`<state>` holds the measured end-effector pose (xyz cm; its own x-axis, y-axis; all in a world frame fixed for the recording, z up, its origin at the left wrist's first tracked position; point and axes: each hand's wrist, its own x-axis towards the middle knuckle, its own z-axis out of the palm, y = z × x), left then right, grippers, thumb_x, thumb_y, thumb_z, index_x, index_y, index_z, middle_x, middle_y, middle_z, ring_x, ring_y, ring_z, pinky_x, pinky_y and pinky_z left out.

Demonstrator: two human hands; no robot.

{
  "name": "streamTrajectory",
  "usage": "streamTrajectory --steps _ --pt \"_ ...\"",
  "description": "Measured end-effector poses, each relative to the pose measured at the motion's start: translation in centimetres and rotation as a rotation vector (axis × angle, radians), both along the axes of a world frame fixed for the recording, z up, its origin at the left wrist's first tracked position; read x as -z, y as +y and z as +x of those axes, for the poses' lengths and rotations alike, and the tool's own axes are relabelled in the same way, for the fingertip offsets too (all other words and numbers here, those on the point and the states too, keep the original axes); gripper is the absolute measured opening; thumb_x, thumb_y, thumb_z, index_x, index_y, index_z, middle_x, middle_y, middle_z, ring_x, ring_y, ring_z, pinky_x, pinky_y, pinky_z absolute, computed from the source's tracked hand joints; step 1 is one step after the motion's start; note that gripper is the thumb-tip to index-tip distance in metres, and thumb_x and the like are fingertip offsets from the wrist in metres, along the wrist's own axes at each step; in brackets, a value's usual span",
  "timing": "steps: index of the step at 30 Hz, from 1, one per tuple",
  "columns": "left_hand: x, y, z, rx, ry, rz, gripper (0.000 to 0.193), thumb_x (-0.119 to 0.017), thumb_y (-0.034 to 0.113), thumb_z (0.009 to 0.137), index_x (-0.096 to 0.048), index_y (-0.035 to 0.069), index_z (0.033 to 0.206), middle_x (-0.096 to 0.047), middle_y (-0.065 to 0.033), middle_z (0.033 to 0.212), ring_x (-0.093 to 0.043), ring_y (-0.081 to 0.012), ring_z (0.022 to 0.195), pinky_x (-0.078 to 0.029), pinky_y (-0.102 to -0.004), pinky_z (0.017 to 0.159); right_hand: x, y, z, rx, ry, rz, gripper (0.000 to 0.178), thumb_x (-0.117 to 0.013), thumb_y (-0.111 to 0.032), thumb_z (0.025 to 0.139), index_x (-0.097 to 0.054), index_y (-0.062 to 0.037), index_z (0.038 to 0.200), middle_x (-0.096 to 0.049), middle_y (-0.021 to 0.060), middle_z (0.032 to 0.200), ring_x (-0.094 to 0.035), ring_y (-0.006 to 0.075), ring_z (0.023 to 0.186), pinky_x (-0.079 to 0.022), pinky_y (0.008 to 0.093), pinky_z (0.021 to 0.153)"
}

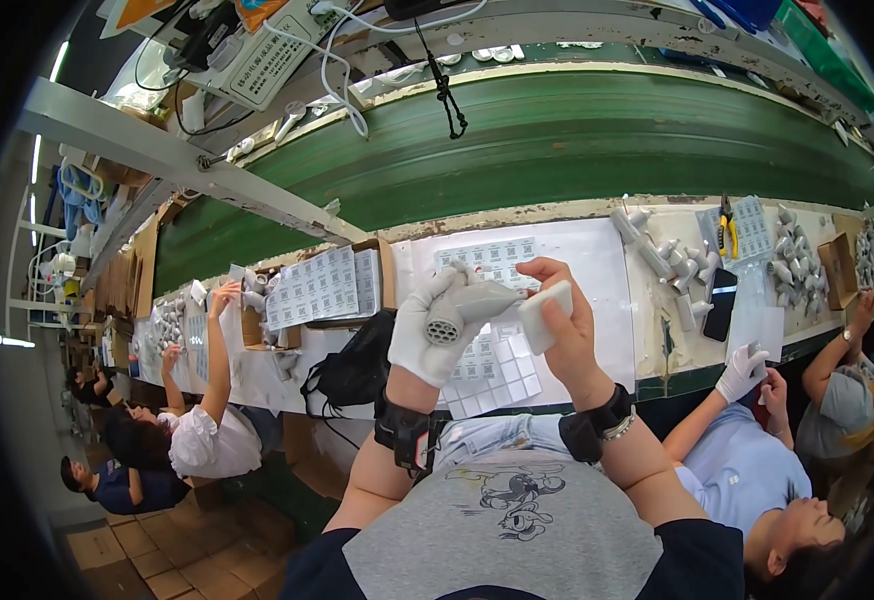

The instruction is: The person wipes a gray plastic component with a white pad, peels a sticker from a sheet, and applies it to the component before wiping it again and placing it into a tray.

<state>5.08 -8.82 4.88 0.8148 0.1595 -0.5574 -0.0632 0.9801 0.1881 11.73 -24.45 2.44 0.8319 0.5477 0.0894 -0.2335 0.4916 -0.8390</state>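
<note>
The left hand (pixel 429 335), in a white glove, is wrapped fully around a grey plastic part (pixel 465 308) shaped like a small nozzle, its round grilled end turned toward the camera and its narrow end pointing right. The right hand (pixel 565 320), bare, is closed around a white block (pixel 545 316) (a sponge or pad, by the look of it), thumb on the near face and fingers curled over the top. The block's left edge sits against the narrow end of the grey part, so the two meet in front of the chest, above the near edge of the workbench (pixel 627 330).

Under the hands lies a sheet of small square labels (pixel 492 365), and farther off a second such sheet (pixel 497 258) rests on white paper. Both wrists carry black bands.

To the left sits a black bag (pixel 352 370), and beyond it a cardboard box (pixel 327 288) topped with more label sheets. To the right lie loose grey parts (pixel 672 258), a dark phone (pixel 722 303) and yellow-handled pliers (pixel 727 228). A green conveyor belt (pixel 557 140) runs along the far side of the bench.

Other people work on either side; the one at near right wears a white glove (pixel 742 372)
</note>
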Motion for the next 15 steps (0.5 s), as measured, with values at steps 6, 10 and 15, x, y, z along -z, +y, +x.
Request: streamTrajectory --steps 6,10,15 --pt "-1.4 -0.4 -0.3 0.076 -0.049 0.045 0.026 -0.048 0.009 0.085 -0.046 0.0 0.109 -0.055 -0.0152 0.099 -0.054 -0.0269 0.096 -0.044 -0.0409 0.088 -1.6 0.1 -0.2 0.019 -0.464 -0.016 0.015 -0.056 -0.017 0.083 -0.047 -0.0062 0.082 -0.046 0.0165 0.113 -0.047 0.0225 0.105 -0.041 0.0341 0.086" --pt "-2.2 -0.9 -0.3 0.128 -0.184 0.075 0.029 -0.048 0.01 0.084 -0.044 0.0 0.111 -0.053 -0.015 0.102 -0.054 -0.0258 0.096 -0.044 -0.0402 0.088 -2.1 -0.5 -0.3 0.016 -0.547 -0.009 0.015 -0.06 -0.014 0.081 -0.047 -0.0059 0.081 -0.047 0.0184 0.112 -0.048 0.0224 0.104 -0.041 0.0335 0.084" --pt "-2.2 -1.6 0.5 -0.06 -0.312 -0.056 0.029 -0.049 0.015 0.086 -0.045 0.001 0.111 -0.053 -0.0129 0.103 -0.055 -0.024 0.095 -0.046 -0.0384 0.086 -2.0 -1.2 -0.7 0.139 -0.402 -0.053 0.018 -0.063 -0.015 0.079 -0.048 -0.0059 0.081 -0.047 0.0167 0.111 -0.049 0.0209 0.102 -0.041 0.0323 0.083"
